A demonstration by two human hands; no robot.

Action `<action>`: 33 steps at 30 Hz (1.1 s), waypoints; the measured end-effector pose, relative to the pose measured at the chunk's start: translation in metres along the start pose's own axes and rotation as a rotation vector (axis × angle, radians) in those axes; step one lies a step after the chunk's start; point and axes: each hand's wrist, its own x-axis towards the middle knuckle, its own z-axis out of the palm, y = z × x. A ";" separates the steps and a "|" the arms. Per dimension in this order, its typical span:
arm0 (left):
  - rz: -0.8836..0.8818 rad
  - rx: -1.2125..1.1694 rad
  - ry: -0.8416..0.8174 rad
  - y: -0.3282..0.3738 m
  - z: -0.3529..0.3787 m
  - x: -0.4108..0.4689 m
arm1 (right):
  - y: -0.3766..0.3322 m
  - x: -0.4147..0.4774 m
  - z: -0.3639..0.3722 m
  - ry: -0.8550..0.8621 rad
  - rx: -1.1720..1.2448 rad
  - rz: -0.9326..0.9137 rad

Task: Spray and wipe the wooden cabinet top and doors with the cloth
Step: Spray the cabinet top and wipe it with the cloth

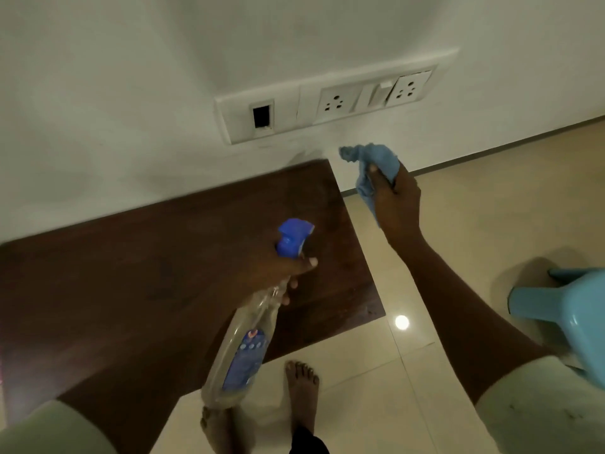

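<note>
The dark brown wooden cabinet top [137, 290] fills the left and middle of the view, against a white wall. My left hand [281, 273] grips the neck of a clear spray bottle [242, 352] with a blue trigger head, held over the top's right part, nozzle toward the wall. My right hand [397, 201] is raised past the cabinet's right edge, over the floor, and clutches a bunched light blue cloth [370, 168]. The cabinet doors are hidden below the top.
A white switch and socket panel [327, 99] sits on the wall just above the cabinet. A light blue plastic stool [569, 309] stands on the beige tiled floor [474, 217] at the right. My bare feet [301, 388] stand at the cabinet's front edge.
</note>
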 end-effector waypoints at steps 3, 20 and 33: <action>0.168 -0.093 0.044 0.017 -0.023 0.013 | 0.019 -0.040 0.002 -0.053 -0.191 -0.025; 0.029 -0.135 0.102 0.005 -0.093 0.013 | 0.048 0.027 0.126 0.013 -0.656 -0.113; -0.064 -0.089 0.033 -0.005 -0.099 -0.001 | 0.074 0.020 0.079 -0.163 -0.662 -0.166</action>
